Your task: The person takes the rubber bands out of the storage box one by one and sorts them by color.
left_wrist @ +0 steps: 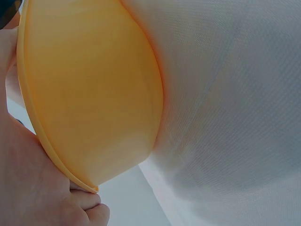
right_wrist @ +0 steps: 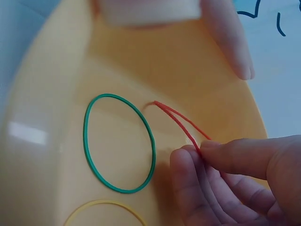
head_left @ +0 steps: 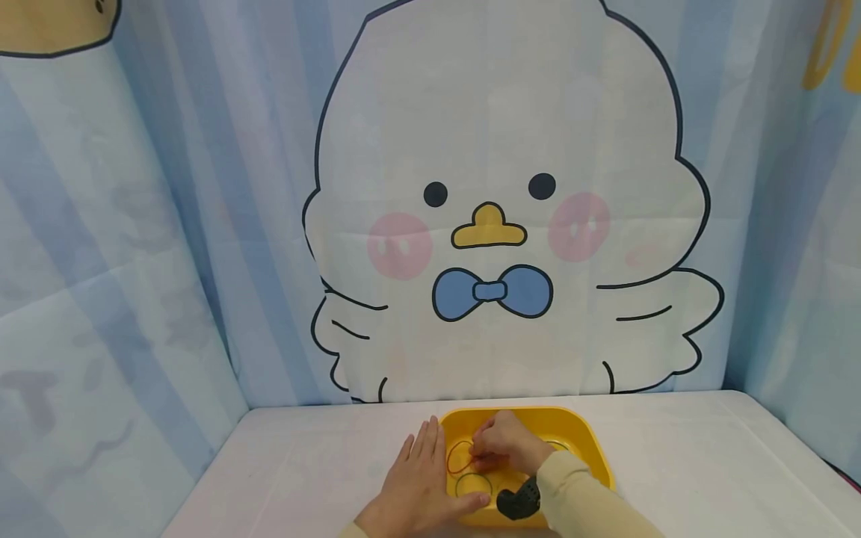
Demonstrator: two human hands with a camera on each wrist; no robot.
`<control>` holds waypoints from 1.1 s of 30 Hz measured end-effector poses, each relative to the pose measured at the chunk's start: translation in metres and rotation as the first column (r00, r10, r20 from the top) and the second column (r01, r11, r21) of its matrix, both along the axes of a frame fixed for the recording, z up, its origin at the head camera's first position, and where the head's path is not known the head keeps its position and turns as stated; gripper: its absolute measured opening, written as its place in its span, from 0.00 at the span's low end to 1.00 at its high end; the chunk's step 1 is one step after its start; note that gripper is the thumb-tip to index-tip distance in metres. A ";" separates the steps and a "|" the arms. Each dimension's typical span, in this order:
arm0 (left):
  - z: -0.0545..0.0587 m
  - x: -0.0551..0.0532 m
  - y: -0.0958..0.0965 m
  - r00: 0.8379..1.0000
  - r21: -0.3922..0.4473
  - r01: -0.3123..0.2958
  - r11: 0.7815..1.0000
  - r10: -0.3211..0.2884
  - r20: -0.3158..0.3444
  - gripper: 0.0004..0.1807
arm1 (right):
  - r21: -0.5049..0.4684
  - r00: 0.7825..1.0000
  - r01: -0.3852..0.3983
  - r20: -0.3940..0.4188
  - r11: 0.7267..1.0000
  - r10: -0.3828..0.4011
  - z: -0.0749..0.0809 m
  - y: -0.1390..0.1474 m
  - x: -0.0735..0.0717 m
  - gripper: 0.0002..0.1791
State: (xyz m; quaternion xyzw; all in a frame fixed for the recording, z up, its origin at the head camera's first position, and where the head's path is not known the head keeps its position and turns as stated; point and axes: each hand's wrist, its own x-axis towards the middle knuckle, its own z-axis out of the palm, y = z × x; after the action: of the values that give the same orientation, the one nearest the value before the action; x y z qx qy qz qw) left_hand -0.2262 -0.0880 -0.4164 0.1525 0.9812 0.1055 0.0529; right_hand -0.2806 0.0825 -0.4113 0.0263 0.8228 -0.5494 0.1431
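Before a blue-striped curtain (head_left: 235,149) (white bird (head_left: 484,112) printed on it), at a white table (head_left: 309,463), pinches a red rubber band (right_wrist: 165,110) in the right hand (head_left: 507,444), thumb against fingers, inside a yellow tray (head_left: 592,448). Just beside, on the tray's floor, a green band (right_wrist: 85,134), with a yellow band (right_wrist: 106,202) near. Rests the left hand (head_left: 420,471), fingers straight, along the tray's left rim.
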 end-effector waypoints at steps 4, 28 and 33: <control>0.000 0.000 0.000 1.000 -0.005 0.001 1.000 -0.001 -0.010 0.65 | -0.030 1.000 0.007 0.011 1.000 -0.007 0.001 0.002 0.000 0.10; 0.000 0.003 0.001 1.000 0.016 -0.013 1.000 0.013 -0.008 0.65 | -0.115 0.998 -0.048 0.024 0.992 0.051 0.017 0.026 0.004 0.11; -0.001 0.002 0.002 1.000 0.009 -0.006 1.000 0.007 -0.019 0.65 | -0.119 0.998 -0.063 0.018 0.991 0.066 0.022 0.036 0.007 0.12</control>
State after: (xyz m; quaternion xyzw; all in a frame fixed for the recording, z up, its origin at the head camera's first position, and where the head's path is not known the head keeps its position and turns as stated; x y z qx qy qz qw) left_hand -0.2242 -0.0864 -0.4171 0.1505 0.9817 0.1088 0.0424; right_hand -0.2733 0.1189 -0.3894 -0.0027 0.7876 -0.5920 0.1710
